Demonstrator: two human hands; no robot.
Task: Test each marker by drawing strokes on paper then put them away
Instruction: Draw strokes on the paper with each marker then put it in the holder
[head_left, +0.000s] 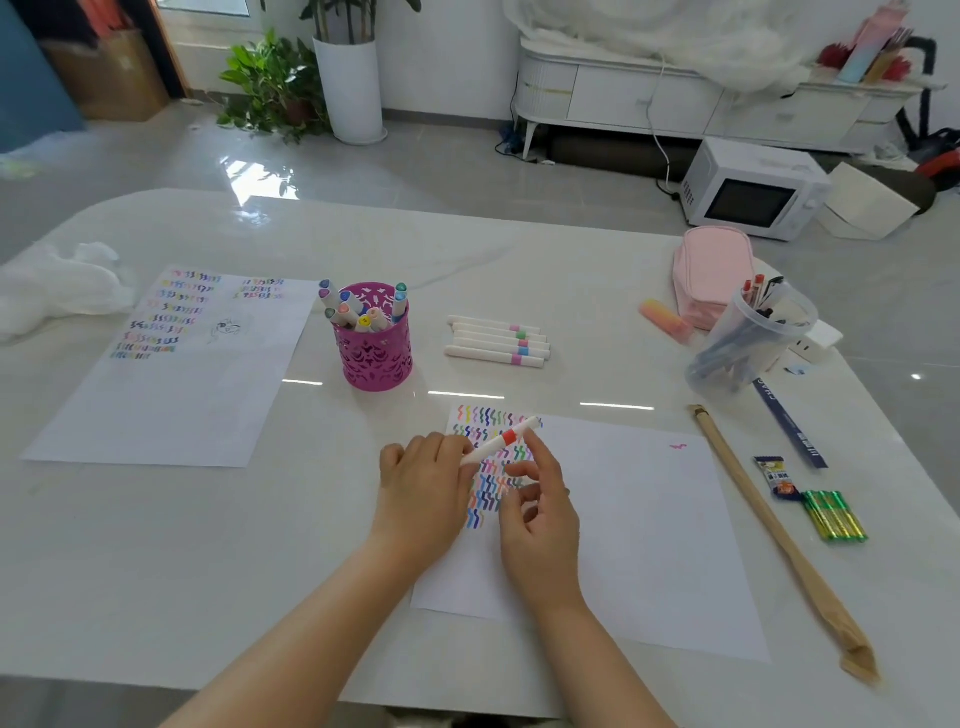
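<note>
White marker with the red band (501, 441) sits tilted over the squiggles on the near sheet of paper (649, 519), gripped in the left hand (421, 483). Right hand (540, 514) is loose-fingered, holding nothing, just beside its far tip. Farther back, a row of markers (496, 342) lies right of the pink holder (376, 358).

Bright daylight, soft wide-angle picture.
Light seems to enter from top left; glare on the floor (249, 179) and streaks on the table (519, 260); shadows faint; edges bow, far corners blurred.
</note>
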